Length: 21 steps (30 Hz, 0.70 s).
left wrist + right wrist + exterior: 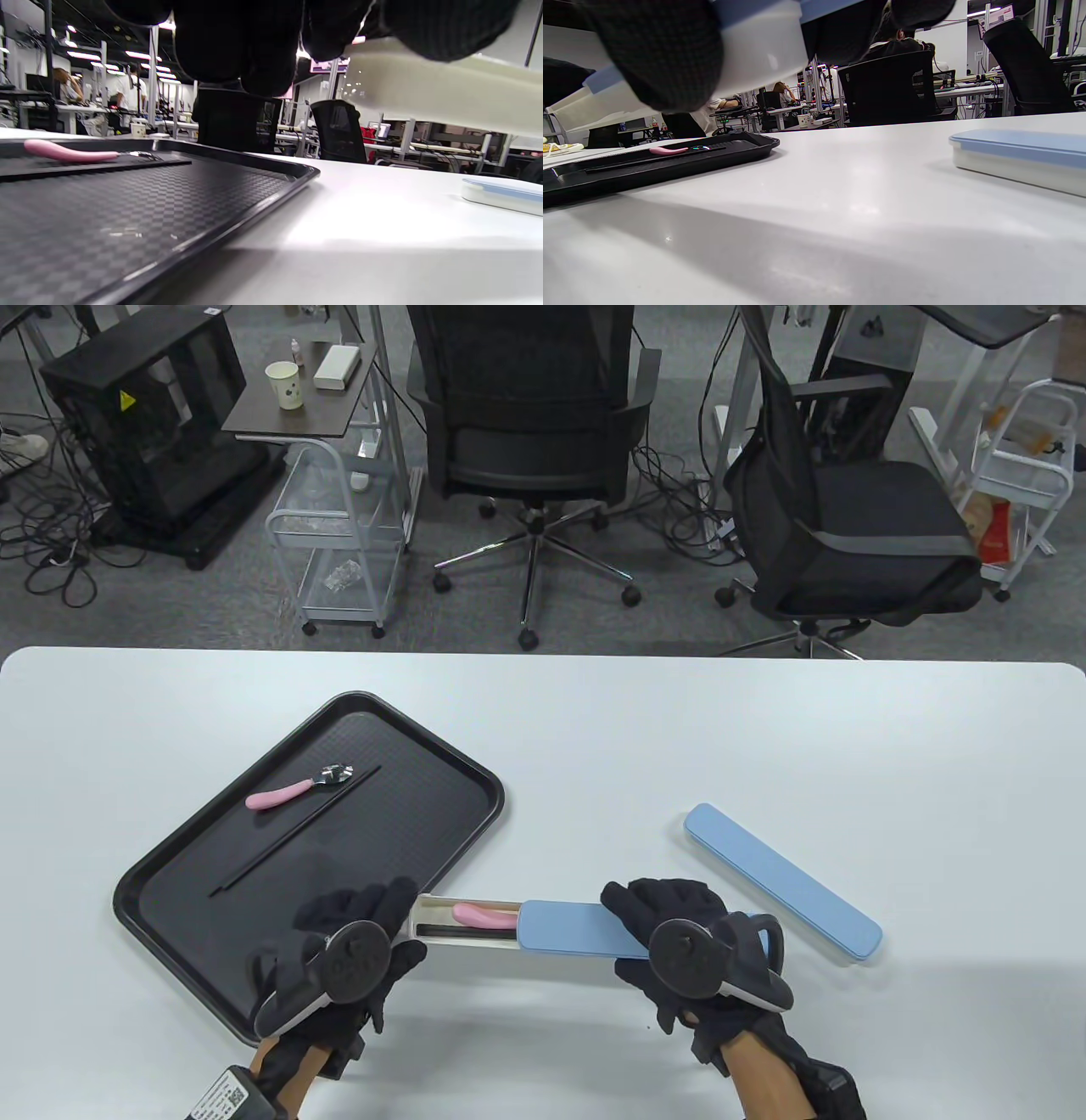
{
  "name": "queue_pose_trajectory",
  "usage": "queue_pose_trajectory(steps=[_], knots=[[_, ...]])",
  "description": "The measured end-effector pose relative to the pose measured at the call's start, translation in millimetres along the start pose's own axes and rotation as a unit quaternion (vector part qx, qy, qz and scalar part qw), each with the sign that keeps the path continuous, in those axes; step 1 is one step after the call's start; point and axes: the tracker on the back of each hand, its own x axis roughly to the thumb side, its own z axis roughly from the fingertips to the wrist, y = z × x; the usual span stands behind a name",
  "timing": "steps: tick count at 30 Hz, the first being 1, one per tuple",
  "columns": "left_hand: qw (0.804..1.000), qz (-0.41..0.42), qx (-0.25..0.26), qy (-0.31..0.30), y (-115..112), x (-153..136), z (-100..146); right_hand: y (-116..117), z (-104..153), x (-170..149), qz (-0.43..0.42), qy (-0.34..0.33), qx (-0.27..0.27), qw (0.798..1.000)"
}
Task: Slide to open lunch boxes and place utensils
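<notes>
A slim lunch box [475, 948] with a white base and blue sliding lid [573, 931] is held above the table, lid slid partly right. Inside show a pink-handled spoon [484, 913] and black chopsticks [471, 931]. My left hand [365, 937] grips the white base's left end [441, 93]. My right hand [679, 933] grips the lidded right end [755, 46]. A black tray [195, 857] at left holds a pink-handled spoon [293, 791] and black chopsticks [297, 831]; they also show in the left wrist view [68, 152]. A second, closed blue-lidded box [780, 882] lies at right.
The tray's near corner lies under my left hand, and its rim [254, 203] runs close by. The closed box [1022, 159] sits just right of my right hand. Office chairs [534, 432] and carts stand beyond the table's far edge.
</notes>
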Motion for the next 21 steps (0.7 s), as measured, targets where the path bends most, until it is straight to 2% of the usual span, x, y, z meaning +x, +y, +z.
queue_pose_trajectory(steps=[3,9,21], knots=[[1.0,-0.015,-0.008,-0.015,-2.6,6.9,-0.4,0.5,-0.2,2.6,0.003,-0.003,0.002,1.0],[0.998,-0.027,0.01,-0.058,-4.1,23.4,2.9,4.4,-1.1,8.9,-0.007,-0.013,0.011,1.0],[0.99,-0.041,0.029,-0.134,-1.8,64.4,10.8,14.5,-3.9,42.7,0.003,-0.051,0.011,0.999]])
